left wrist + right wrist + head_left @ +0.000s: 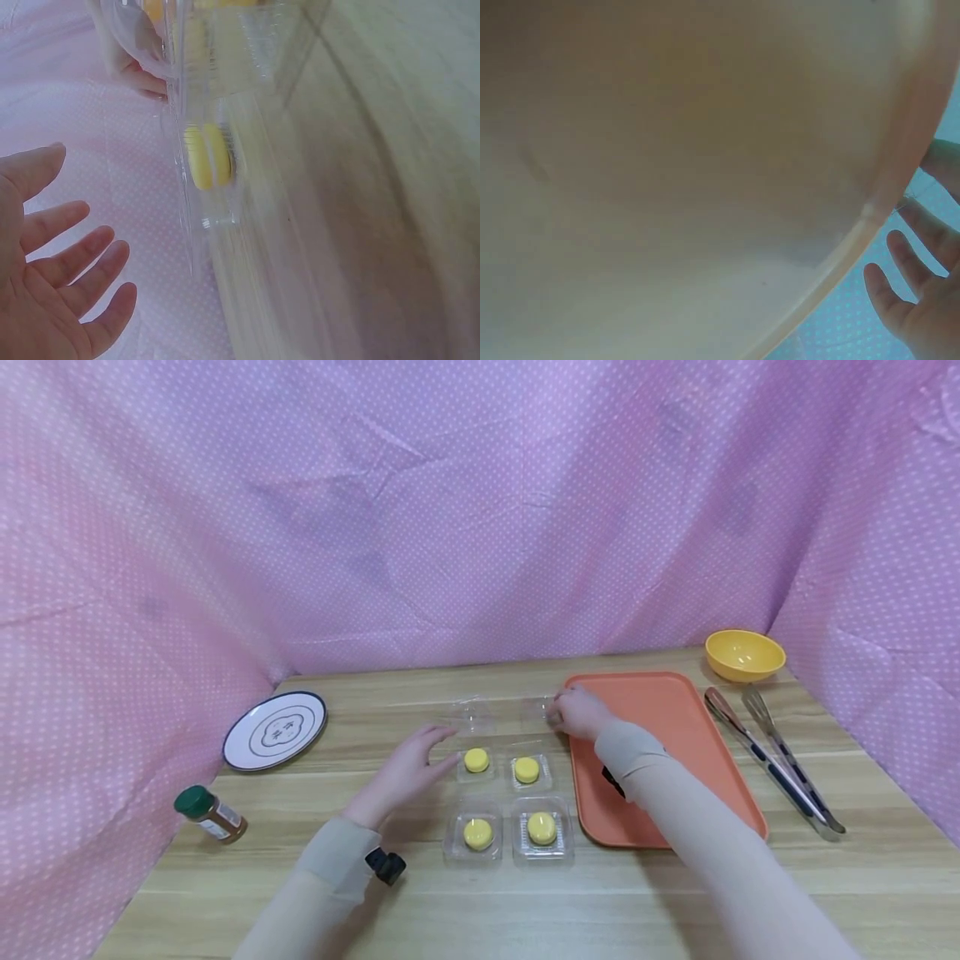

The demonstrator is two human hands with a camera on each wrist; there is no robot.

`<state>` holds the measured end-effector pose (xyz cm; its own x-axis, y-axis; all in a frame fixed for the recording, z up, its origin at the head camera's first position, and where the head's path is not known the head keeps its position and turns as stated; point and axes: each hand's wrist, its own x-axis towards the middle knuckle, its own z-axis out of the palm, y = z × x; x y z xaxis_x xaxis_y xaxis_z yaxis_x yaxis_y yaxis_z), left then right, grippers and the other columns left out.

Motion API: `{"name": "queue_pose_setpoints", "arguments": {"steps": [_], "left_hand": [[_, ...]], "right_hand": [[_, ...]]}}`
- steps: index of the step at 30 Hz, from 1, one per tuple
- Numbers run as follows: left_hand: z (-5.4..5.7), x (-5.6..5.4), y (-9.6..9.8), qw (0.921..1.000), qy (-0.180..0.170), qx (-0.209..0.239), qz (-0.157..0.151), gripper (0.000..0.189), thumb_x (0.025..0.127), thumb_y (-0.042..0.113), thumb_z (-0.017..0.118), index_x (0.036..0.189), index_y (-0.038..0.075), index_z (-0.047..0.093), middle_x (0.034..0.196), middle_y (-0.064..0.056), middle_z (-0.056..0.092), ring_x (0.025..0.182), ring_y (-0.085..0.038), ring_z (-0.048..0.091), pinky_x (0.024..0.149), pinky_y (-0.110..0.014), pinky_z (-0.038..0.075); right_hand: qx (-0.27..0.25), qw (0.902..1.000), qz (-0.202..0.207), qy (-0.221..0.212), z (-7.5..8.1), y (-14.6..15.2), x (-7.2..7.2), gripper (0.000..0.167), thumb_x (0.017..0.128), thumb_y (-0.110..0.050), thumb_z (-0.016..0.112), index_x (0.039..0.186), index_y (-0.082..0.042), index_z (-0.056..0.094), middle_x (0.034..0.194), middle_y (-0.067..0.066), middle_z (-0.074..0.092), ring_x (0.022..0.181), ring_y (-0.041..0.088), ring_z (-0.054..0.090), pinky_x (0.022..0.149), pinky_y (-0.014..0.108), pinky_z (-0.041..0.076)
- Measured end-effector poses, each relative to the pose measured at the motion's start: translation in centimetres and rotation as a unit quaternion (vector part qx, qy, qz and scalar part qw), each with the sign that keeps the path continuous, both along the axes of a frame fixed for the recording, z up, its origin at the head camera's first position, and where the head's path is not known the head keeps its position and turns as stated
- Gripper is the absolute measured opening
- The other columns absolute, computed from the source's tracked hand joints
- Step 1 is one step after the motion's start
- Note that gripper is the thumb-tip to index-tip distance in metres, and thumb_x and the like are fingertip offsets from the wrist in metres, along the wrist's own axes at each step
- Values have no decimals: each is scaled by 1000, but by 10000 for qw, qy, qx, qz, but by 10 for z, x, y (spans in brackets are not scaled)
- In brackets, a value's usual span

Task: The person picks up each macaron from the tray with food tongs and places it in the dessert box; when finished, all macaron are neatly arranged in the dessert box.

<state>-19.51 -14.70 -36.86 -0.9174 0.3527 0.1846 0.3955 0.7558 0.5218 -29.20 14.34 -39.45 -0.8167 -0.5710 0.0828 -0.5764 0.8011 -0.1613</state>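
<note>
Several yellow macarons sit in clear plastic boxes in the middle of the table. The left hand [408, 768], fingers apart and holding nothing, is just left of the back left box with its macaron [476, 760]. In the left wrist view its fingers [97, 281] are loosely bent, with a macaron [208, 156] beyond them. My right hand [581, 712] reaches over the tray's far left corner, fingertips right at a clear lid [536, 712] behind the back right macaron [527, 769]. Thumb and fingers [911, 262] stand apart in the right wrist view, partly hidden by the tray's edge.
An orange tray [660, 827] lies right of the boxes; tongs [765, 760], a slotted metal utensil [783, 747] and a yellow bowl [744, 656] are beyond it. At left are a white plate [247, 743] and a green-capped spice jar [210, 814]. Pink dotted cloth [450, 527] hangs behind.
</note>
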Motion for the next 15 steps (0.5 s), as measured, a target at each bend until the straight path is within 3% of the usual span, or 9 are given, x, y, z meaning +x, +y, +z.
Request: {"name": "queue_pose_setpoints", "arguments": {"steps": [3,9,15], "left_hand": [[1,-3,4,10000,53,-38,-29,47,90,25,65,130,4,55,131,-15,55,120,-33,53,103,-49,42],[1,-9,10,9997,173,-125,-114,47,90,25,65,131,5,55,132,-14,55,122,-31,52,105,-47,41],[-1,-17,16,9986,370,-267,-265,50,89,25,66,132,4,53,136,-17,52,125,-32,50,107,-47,39]], "right_hand": [[-92,9999,2,102,0,0,3,10,85,-6,67,89,-10,74,97,9,68,95,29,56,85,43,46],[-459,9985,40,284,1,1,5,10,87,-10,66,91,-6,74,97,11,71,95,30,61,92,44,46],[-843,9964,-31,-7,2,3,3,9,87,-9,65,87,-5,73,88,8,71,85,26,61,86,43,49]]}}
